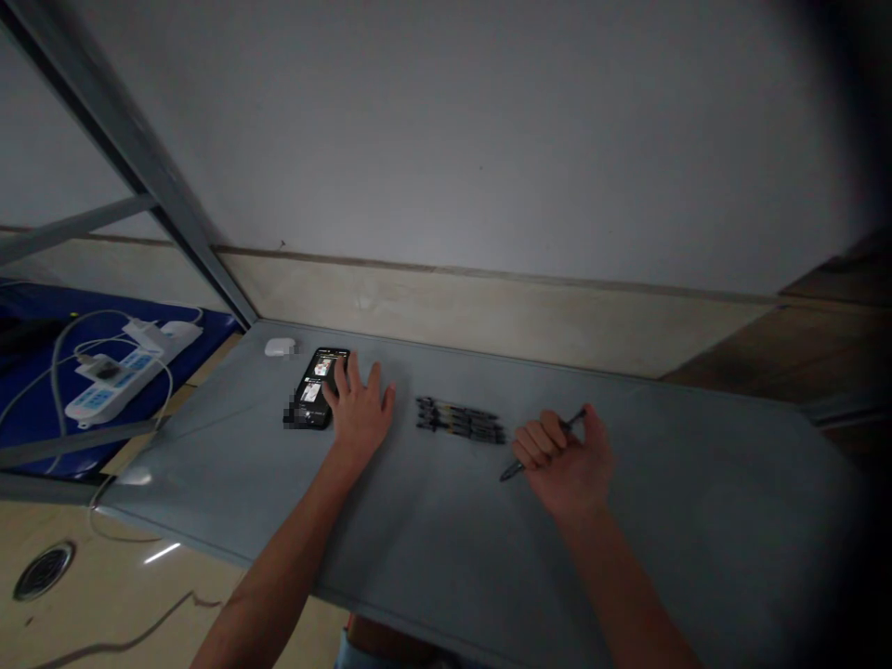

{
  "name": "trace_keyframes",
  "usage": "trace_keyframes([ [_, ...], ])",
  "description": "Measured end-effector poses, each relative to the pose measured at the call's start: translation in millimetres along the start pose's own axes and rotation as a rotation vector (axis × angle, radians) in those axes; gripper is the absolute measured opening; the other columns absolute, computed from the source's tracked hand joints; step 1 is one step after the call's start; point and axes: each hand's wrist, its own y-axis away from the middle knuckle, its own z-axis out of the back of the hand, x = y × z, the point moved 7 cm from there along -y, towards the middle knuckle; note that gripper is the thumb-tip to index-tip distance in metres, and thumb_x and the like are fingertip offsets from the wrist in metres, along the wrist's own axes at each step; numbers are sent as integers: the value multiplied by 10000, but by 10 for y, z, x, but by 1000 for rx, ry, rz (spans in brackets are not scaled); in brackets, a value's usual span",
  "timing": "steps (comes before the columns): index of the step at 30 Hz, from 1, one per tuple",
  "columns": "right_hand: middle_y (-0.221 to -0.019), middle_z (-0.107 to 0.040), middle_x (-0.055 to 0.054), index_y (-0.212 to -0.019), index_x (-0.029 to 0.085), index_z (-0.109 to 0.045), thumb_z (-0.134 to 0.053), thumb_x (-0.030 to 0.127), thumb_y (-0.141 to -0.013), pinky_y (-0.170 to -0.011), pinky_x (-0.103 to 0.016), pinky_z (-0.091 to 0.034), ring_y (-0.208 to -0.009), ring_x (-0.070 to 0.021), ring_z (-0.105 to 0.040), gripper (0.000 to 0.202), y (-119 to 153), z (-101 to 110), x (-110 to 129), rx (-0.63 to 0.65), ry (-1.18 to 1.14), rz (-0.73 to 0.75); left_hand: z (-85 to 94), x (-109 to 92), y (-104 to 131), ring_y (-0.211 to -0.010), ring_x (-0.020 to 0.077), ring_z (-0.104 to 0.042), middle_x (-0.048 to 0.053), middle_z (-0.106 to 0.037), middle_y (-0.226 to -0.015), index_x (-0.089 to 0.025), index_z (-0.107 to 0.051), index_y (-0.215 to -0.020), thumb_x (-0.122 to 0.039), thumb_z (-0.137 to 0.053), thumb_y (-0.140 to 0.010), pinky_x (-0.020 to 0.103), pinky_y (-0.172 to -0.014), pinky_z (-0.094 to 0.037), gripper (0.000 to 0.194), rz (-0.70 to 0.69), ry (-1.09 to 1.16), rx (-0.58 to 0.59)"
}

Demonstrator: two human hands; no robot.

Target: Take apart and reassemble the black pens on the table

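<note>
My right hand [568, 455] is closed around a dark pen [513, 471], with the thumb up at the pen's upper end. The pen slants, its lower end pointing down and left. Just left of this hand, several dark pens [460, 421] lie side by side on the grey tabletop [446, 520]. My left hand [360, 409] is open with its fingers spread, beside a black phone [317, 388] whose screen is lit. Its fingertips overlap the phone's right edge; whether they touch it I cannot tell.
A white earbud case [280, 347] rests at the back left of the table. Further left, a white power strip [132, 372] with plugs and cables lies on a blue surface [42, 307]. A grey metal frame [188, 237] rises at the table's left end, and a wall [480, 167] stands behind.
</note>
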Motion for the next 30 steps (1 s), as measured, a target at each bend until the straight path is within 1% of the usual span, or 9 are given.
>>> trace_keyframes([
  [3,-469,-194,53,-562,216,-220,-513,575,-823,-394,-276,-220,-423,-108,-168,531,1,0,8,-3,6,5,-26,5,10,-1401,381,-162,158,-256,-1519,-230,-494,-1334,-435,-376,-931,649,-1014,-281,467,17,-12,43],
  [7,-480,-163,60,-563,218,-219,-503,580,-822,-396,-278,-207,-430,-108,-139,528,3,-3,5,-2,-3,-2,-76,8,-12,-1396,371,-180,161,-257,-1518,-231,-488,-1341,-436,-371,-934,635,-1014,-291,470,-5,-20,69],
  [11,-490,-155,59,-575,215,-195,-488,572,-829,-403,-276,-202,-442,-108,-138,528,9,-12,0,-8,-20,-8,-107,17,-25,-1394,366,-187,157,-263,-1514,-238,-495,-1333,-442,-380,-932,629,-1015,-294,464,-28,-15,54],
  [15,-482,-161,59,-580,215,-173,-501,557,-825,-395,-276,-199,-435,-106,-141,533,7,-26,5,-4,-24,-4,-101,19,-27,-1389,359,-208,157,-273,-1508,-223,-503,-1328,-433,-381,-934,605,-1055,-258,463,-41,-7,21],
  [19,-471,-159,61,-580,216,-161,-539,524,-799,-386,-276,-198,-425,-103,-142,534,8,-24,15,6,-19,-2,-101,-41,-13,-1377,347,-244,156,-314,-1485,-209,-523,-1310,-432,-385,-935,566,-1095,-221,458,-97,21,23],
  [22,-463,-150,61,-575,216,-148,-556,453,-764,-388,-283,-186,-424,-103,-133,509,18,-16,25,13,-20,5,-120,-109,12,-1379,337,-246,144,-342,-1469,-211,-530,-1303,-430,-377,-939,540,-1100,-236,452,-139,44,39],
  [24,-460,-162,56,-575,215,-147,-559,425,-745,-393,-284,-196,-426,-105,-153,493,24,-7,34,6,-24,22,-136,-162,33,-1382,327,-244,135,-348,-1466,-211,-528,-1305,-427,-365,-945,518,-1098,-255,451,-171,62,46],
  [27,-470,-182,54,-586,214,-158,-556,462,-754,-397,-277,-215,-434,-107,-177,497,22,0,40,-9,-37,48,-160,-230,60,-1386,314,-238,133,-345,-1467,-206,-522,-1309,-425,-352,-950,500,-1098,-268,453,-211,86,59],
  [30,-486,-169,58,-593,216,-164,-544,498,-768,-397,-274,-212,-439,-107,-155,504,15,-8,30,-18,-41,50,-178,-270,81,-1387,309,-236,133,-349,-1464,-204,-513,-1316,-422,-345,-954,498,-1099,-268,455,-236,113,80],
])
